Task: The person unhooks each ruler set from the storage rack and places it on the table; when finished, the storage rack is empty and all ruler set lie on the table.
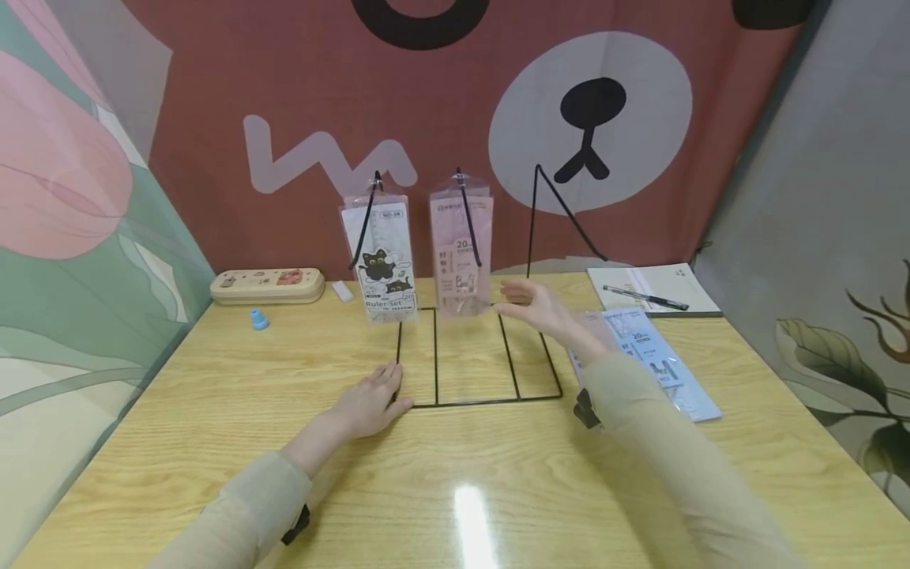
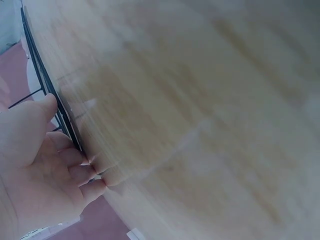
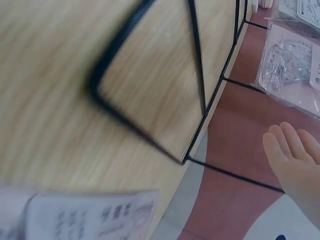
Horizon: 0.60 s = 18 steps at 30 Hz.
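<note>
My left hand (image 1: 366, 403) rests on the table beside the front-left corner of a black wire rack (image 1: 476, 403); its fingers are extended and the thumb lies by the wire. The right hand (image 1: 543, 312), fingers loosely extended and holding nothing, is raised near the rack's right hook, which carries no pack. From the left hook hangs a clear-wrapped ruler set (image 1: 387, 245) with black cats on it. On the middle hook is a pink ruler set (image 1: 448, 245), just left of my right hand; this pack (image 3: 287, 62) also shows in the right wrist view.
Blue and pink stationery packs (image 1: 693, 399) lie at the right, partly behind my right forearm. Behind them is a white notebook (image 1: 690, 276) with a black pen (image 1: 664, 302). A cream pencil case (image 1: 266, 292), white eraser (image 1: 342, 291) and small blue item (image 1: 259, 319) sit back left.
</note>
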{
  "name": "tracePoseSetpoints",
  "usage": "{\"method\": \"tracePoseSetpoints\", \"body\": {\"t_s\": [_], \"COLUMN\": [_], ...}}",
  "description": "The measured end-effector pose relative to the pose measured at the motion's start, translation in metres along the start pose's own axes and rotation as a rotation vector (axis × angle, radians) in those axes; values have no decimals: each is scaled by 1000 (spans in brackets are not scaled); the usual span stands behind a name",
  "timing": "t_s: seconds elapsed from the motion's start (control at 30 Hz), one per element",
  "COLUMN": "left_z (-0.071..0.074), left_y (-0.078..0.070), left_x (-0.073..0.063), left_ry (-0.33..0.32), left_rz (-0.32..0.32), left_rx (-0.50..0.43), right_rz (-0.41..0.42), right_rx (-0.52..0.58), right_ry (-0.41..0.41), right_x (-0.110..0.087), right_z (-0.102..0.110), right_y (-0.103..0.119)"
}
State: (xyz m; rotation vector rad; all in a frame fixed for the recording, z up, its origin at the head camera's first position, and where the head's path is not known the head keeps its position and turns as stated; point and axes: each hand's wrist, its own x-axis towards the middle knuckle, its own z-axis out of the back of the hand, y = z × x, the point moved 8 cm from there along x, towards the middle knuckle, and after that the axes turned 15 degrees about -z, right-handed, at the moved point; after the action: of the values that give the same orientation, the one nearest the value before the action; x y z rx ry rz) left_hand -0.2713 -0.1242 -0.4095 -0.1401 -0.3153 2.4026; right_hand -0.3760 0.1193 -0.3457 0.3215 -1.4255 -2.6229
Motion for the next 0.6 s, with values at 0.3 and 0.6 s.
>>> {"method": "tracePoseSetpoints", "body": {"t_s": [0.3, 0.6], "left_z": [-2, -2], "left_y": [1, 4], "left_x": [0, 1], "left_ry": [-7, 0], "left_rz": [-5, 5], "left_rx": [-2, 6], "right_rz": [-78, -95], "right_rx": [80, 165], "right_ry": [-20, 39], "right_x": [20, 29], "right_z": [-10, -27], "right_y": [12, 17]}}
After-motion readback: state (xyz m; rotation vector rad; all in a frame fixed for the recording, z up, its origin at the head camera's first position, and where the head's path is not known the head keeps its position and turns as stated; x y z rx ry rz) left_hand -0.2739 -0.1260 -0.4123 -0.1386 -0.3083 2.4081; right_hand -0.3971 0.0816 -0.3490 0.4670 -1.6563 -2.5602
